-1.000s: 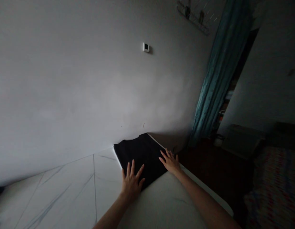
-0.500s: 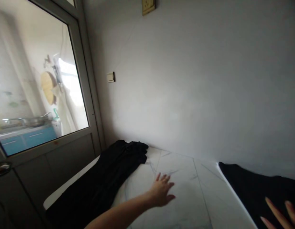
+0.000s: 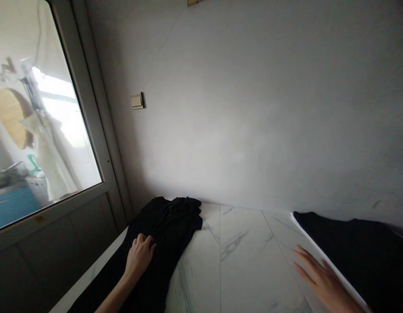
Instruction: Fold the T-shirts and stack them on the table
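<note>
A long black garment (image 3: 175, 234) lies on the left part of the white marbled table (image 3: 240, 256), its bunched end near the wall. On this garment rests my left hand (image 3: 140, 256), its fingers curled down against the dark cloth, fingertips hidden. My right hand (image 3: 325, 278) is at the lower right, fingers spread and slightly blurred, holding nothing. It is over the table's right edge, beside a second black cloth (image 3: 358, 252) that lies along the white edge at the right.
A grey wall (image 3: 247, 108) with a light switch (image 3: 136, 101) rises behind the table. On the left stands a framed glass door (image 3: 90, 204). Through its pane show a round wooden board (image 3: 10, 115), a hanging white cloth (image 3: 51, 156) and a blue cabinet (image 3: 17, 206).
My left hand has moved left from above the bare tabletop onto the black garment, and its fingers have curled. My right hand has moved left, away from the right-hand cloth. The view has turned right.
</note>
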{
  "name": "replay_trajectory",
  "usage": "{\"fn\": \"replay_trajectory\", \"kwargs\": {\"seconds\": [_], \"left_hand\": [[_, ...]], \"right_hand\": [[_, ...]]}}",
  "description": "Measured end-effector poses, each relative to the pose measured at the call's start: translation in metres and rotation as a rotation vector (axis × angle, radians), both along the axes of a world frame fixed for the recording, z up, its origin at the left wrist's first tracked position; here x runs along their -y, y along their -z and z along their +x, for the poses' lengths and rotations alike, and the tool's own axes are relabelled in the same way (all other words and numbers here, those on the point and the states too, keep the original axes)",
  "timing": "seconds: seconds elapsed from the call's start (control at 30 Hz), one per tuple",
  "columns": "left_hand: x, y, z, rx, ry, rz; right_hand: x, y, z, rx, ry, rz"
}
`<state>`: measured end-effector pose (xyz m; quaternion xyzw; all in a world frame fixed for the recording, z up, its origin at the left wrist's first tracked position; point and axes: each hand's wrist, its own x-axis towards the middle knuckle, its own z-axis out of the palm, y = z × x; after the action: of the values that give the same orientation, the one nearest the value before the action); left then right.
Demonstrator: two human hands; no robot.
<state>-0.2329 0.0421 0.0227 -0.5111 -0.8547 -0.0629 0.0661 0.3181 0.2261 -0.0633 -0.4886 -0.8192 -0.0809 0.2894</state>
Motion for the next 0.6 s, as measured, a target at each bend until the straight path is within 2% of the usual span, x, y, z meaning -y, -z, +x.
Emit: {"fn": "replay_trajectory", "kwargs": {"seconds": [0.07, 0.17, 0.27, 0.37, 0.43, 0.5, 0.6], "left_hand": [[-0.015, -0.002, 0.002, 0.031, 0.045, 0.054], [-0.041, -0.009, 0.004, 0.087, 0.051, 0.073], [-0.062, -0.017, -0.001, 0.133, 0.086, 0.061], [-0.072, -0.026, 0.000, 0.207, 0.156, 0.091], [-0.073, -0.033, 0.014, 0.262, 0.219, 0.132], [-0.068, -0.039, 0.041, 0.303, 0.295, 0.176], [-0.052, -0.046, 0.100, 0.413, 0.462, 0.235]], "right_hand": [[0.020, -0.028, -0.062, -0.086, -0.174, -0.201], [0.060, -0.071, -0.149, -0.188, -0.424, -0.404], [0.096, -0.094, -0.206, -0.317, -0.550, -0.575], [0.114, -0.094, -0.232, -0.440, -0.602, -0.731], [0.116, -0.090, -0.238, -0.553, -0.596, -0.885], [0.112, -0.090, -0.241, -0.738, -0.555, -1.105], [0.104, -0.099, -0.244, -1.084, -0.556, -1.448]]}}
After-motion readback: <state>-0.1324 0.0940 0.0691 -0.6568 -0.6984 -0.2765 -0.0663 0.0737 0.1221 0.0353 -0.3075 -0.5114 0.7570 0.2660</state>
